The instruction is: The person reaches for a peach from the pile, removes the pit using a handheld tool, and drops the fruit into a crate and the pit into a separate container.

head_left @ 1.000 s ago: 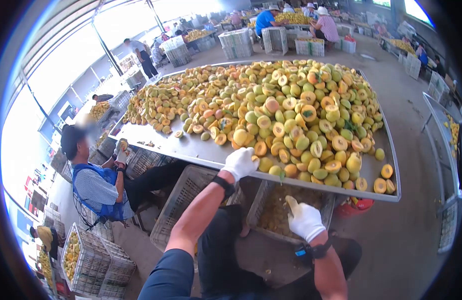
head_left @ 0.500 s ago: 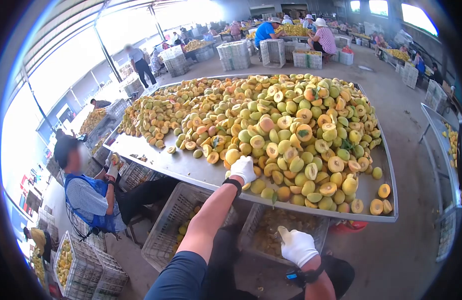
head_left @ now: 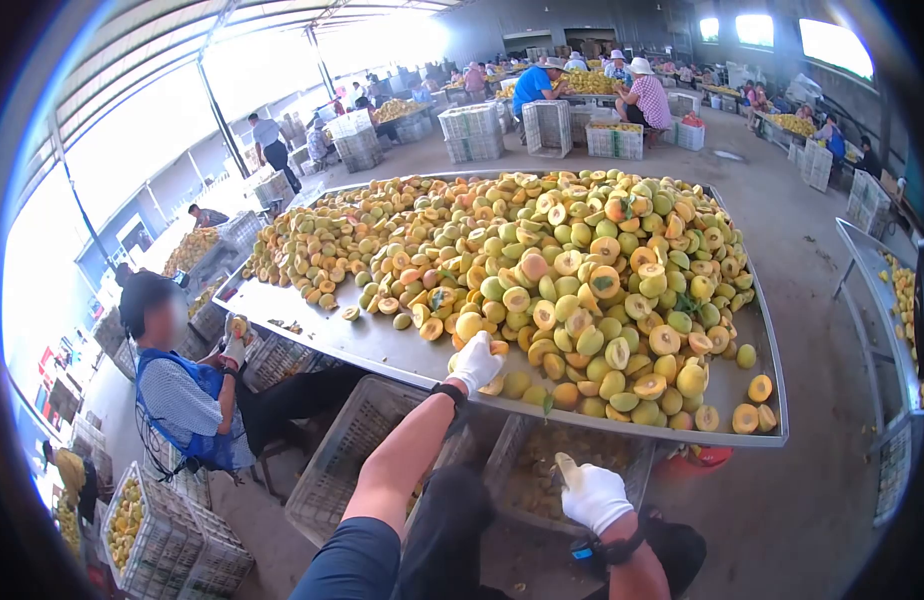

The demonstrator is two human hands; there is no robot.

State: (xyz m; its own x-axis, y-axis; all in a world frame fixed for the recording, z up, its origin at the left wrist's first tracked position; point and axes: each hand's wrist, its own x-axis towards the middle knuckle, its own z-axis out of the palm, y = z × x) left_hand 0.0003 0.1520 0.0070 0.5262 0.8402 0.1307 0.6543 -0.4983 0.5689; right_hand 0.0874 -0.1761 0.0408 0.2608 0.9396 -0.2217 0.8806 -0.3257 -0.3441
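My left hand (head_left: 475, 364), in a white glove, is at the near edge of a heap of yellow peaches (head_left: 582, 285), its fingers closed on a peach (head_left: 499, 348). Many fruits in the heap are cut in half with pits showing; others look whole. The heap lies on a metal table (head_left: 382, 345) with a raised rim. Lower down, my gloved right hand (head_left: 596, 497) is closed over a crate (head_left: 637, 470) under the table edge. Its thumb side looks stained yellow-brown, and I cannot tell what the fingers hold.
Another plastic crate (head_left: 327, 470) stands left of my legs. A person in a blue apron (head_left: 197, 400) sits at the left, handling fruit. Stacked crates (head_left: 172, 540) of peaches are at lower left. A second metal table (head_left: 877, 290) is at right; people work at tables behind.
My left hand has drawn back slightly from the heap toward me, with a peach in its fingers. My right hand has hardly moved. The view has tilted up slightly.
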